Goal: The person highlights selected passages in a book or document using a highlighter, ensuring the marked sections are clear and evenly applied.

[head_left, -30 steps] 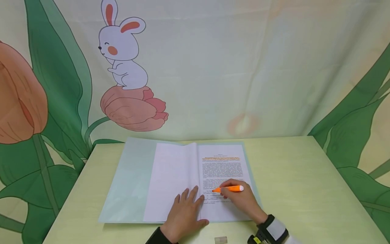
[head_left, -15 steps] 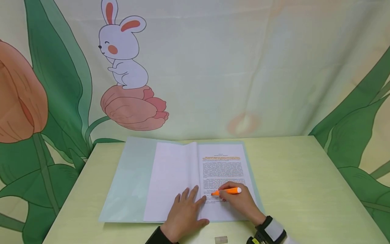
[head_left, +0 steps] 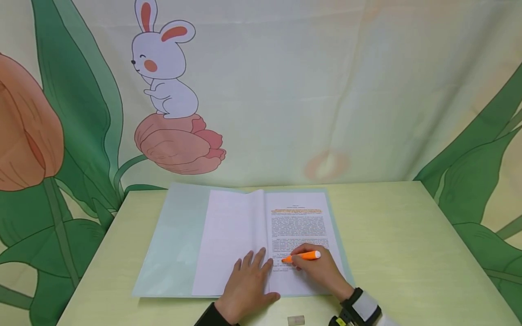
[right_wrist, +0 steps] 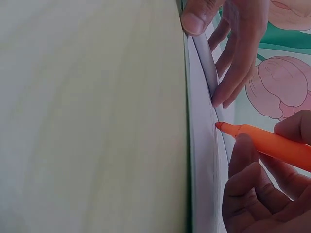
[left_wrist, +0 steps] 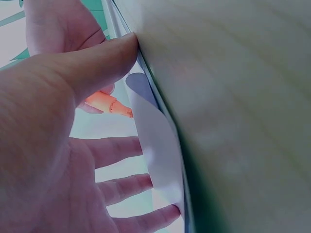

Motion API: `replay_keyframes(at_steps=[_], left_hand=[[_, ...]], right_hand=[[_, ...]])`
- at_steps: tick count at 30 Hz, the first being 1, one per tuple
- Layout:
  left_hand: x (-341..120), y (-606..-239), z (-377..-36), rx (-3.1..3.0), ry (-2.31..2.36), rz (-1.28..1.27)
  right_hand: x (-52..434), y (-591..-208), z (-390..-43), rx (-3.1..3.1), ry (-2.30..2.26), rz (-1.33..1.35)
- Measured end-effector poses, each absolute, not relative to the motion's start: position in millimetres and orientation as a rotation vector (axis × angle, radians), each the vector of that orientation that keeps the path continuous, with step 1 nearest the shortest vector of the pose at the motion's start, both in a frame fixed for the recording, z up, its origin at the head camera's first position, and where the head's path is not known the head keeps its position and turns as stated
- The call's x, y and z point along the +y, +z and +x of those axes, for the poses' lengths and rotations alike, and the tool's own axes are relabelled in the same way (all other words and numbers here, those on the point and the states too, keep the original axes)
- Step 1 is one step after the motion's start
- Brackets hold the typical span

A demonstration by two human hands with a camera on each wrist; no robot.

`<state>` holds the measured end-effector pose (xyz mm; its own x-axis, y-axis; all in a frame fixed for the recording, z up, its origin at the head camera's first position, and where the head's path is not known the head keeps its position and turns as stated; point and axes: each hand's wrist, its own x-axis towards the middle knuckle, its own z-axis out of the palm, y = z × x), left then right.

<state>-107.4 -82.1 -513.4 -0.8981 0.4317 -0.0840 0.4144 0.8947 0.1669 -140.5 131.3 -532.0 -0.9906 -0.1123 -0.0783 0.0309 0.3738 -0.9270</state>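
Note:
A pale blue-green folder (head_left: 171, 253) lies spread on the table, with a blank white page (head_left: 228, 235) on its left half and a printed page (head_left: 297, 226) on its right. My left hand (head_left: 246, 285) rests with spread fingers across the inner fold, thumb near the bottom edge. My right hand (head_left: 320, 269) pinches an orange highlighter (head_left: 306, 256), its tip at the left end of the lower text lines. In the right wrist view the highlighter (right_wrist: 272, 143) has its orange tip right at the paper. Orange marking covers lines near the top of the printed page.
A small greyish block (head_left: 296, 320) sits at the table's front edge, between the two wrists. The light yellow-green table (head_left: 391, 244) stretches out on both sides of the folder. Behind it hangs a cloth backdrop (head_left: 285, 90) with a printed rabbit and flowers.
The right hand with the highlighter has shifted slightly left and down the printed page, its tip now at a lower text line. The left hand has stayed in place.

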Motion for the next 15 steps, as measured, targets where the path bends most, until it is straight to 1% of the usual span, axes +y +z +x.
replay_keyframes(at_steps=[15], left_hand=[[-83.4,-514.3,-107.9,2.944,0.208,0.673]], right_hand=[[130.5,-530.7,-138.8,2.517,-1.650,-0.060]])
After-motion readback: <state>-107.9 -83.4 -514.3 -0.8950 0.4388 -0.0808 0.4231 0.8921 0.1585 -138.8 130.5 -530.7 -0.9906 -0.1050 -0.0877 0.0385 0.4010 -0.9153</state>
